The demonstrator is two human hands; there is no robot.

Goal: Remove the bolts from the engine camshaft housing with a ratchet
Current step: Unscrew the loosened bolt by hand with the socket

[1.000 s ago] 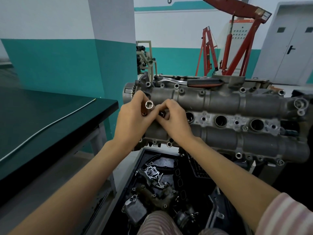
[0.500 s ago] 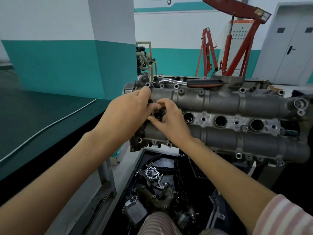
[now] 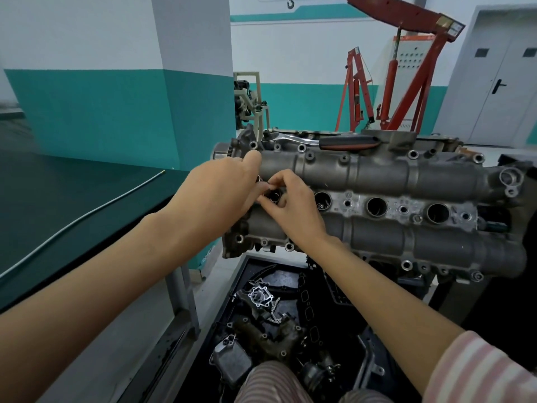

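The grey camshaft housing (image 3: 377, 175) lies across the engine in front of me, with bolts along its edges and a row of round wells. The ratchet (image 3: 337, 141), with a black and red handle, lies loose on the far top edge of the housing. My left hand (image 3: 223, 187) is curled over the housing's left end and holds a small metal socket (image 3: 258, 178), of which only a sliver shows. My right hand (image 3: 293, 210) sits over the leftmost well (image 3: 274, 196). Its thumb and fingertips pinch at the socket against my left fingers.
A dark green bench (image 3: 58, 199) with a thin metal rod (image 3: 87, 216) on it stands at the left. Below the engine is a black tray (image 3: 247, 274) full of removed engine parts. A red engine crane (image 3: 406, 82) stands behind, and grey doors (image 3: 499, 82) are at the far right.
My left hand has rolled over and moved up and right, so the socket that showed plainly in it is now almost hidden. My right hand stayed at the leftmost well.
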